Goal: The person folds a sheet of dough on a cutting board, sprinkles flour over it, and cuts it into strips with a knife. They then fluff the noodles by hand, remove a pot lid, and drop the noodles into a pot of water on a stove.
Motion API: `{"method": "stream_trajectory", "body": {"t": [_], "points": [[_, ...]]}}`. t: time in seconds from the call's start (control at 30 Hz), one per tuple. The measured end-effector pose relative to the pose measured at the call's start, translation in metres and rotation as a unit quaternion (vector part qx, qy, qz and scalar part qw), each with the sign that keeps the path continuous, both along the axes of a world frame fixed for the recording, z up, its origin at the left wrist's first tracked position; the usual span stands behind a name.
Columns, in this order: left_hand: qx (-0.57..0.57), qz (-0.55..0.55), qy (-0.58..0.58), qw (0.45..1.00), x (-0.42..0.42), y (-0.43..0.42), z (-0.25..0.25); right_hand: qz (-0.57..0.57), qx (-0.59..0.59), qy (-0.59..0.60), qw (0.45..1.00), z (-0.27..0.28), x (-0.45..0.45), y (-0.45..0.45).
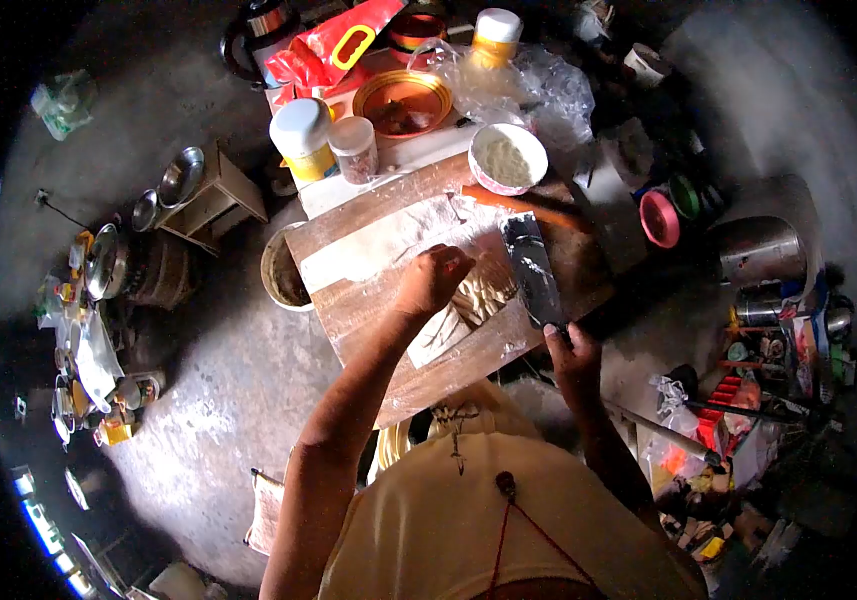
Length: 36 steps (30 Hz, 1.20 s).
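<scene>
My right hand (575, 355) grips the handle of a cleaver (533, 268), its dark, flour-streaked blade lying over the right side of a wooden board (348, 315). Cut dough strips (483, 300) lie in a pile just left of the blade. Above the board, beside the strips, my left hand (436, 278) is closed with its fingers curled; whatever it may hold is hidden. White flour (378, 245) covers a wide band of the board beyond that hand. An orange-brown rolling pin (528, 207) rests near the far edge, by a bowl of flour (508, 160).
Behind the board are a brown bowl (403, 82), a yellow jar with a white lid (300, 138), a clear jar (353, 150), a red bag (333, 45) and clear plastic bags (558, 100). A bucket (283, 265) stands left of the board. Clutter lines both sides of the floor.
</scene>
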<state>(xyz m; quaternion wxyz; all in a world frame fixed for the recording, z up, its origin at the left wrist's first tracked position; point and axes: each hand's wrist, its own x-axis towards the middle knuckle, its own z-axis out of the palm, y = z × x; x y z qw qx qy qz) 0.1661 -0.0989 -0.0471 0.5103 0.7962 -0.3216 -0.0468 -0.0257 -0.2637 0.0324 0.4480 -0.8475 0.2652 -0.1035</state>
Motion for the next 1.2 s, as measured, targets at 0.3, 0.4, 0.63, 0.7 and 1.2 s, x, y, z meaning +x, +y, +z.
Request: {"method": "stream_trajectory", "body": {"t": [0.3,0.4,0.63,0.7,1.2], "points": [[-0.011,-0.031,0.022,0.999,0.000,-0.001,0.029,0.002,0.088,0.105,0.991,0.011,-0.005,0.006],[0.028,-0.028,-0.077,0.996,-0.010,0.016,0.028,-0.007,0.163,0.157,0.974,0.012,-0.007,0.012],[0.114,-0.025,-0.128,0.985,-0.061,0.058,0.026,0.139,-0.058,0.108,0.983,0.012,0.000,0.042],[0.137,-0.017,-0.142,0.980,-0.066,0.059,0.028,0.151,-0.043,0.138,0.978,0.010,0.004,0.052],[0.164,-0.050,-0.177,0.969,-0.065,0.072,0.012,0.179,-0.151,0.097,0.967,0.010,-0.022,0.071]]}}
